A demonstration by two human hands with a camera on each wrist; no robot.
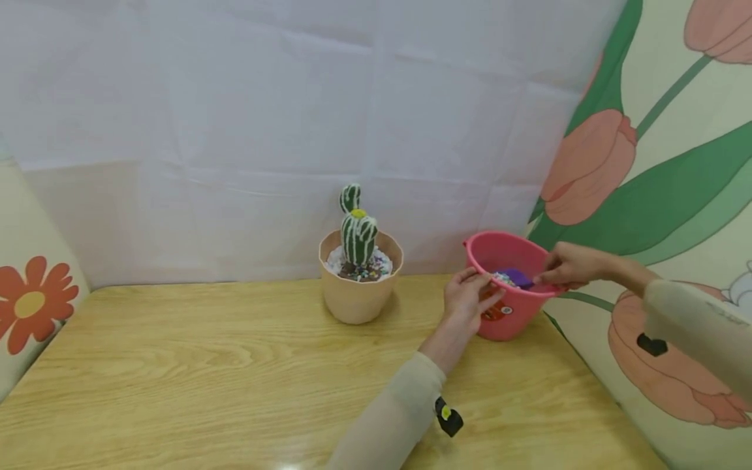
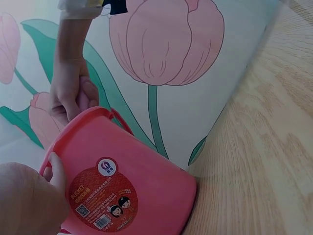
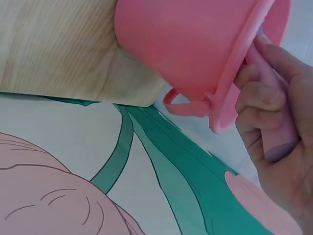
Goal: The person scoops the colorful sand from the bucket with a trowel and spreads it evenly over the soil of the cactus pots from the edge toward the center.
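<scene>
A pink bucket (image 1: pixel 517 316) with a red round label stands on the right of the table, white bits with coloured specks visible inside. My left hand (image 1: pixel 462 301) holds its near left rim, the thumb outside in the left wrist view. Over the opposite rim, my right hand (image 1: pixel 566 266) grips the pink handle (image 3: pixel 282 134) of a small hand trowel. The trowel's purple blade (image 1: pixel 518 279) is down inside the bucket, among the bits. A green cactus figure (image 1: pixel 357 243) with white stripes stands in a beige flowerpot (image 1: pixel 355 301), left of the bucket.
The wooden table (image 1: pixel 235 372) runs back to a white cloth (image 1: pixel 264 130). Close by the bucket on the right is a wall panel (image 1: pixel 664 222) painted with tulips. A panel with a red flower (image 1: pixel 34 303) borders the left side.
</scene>
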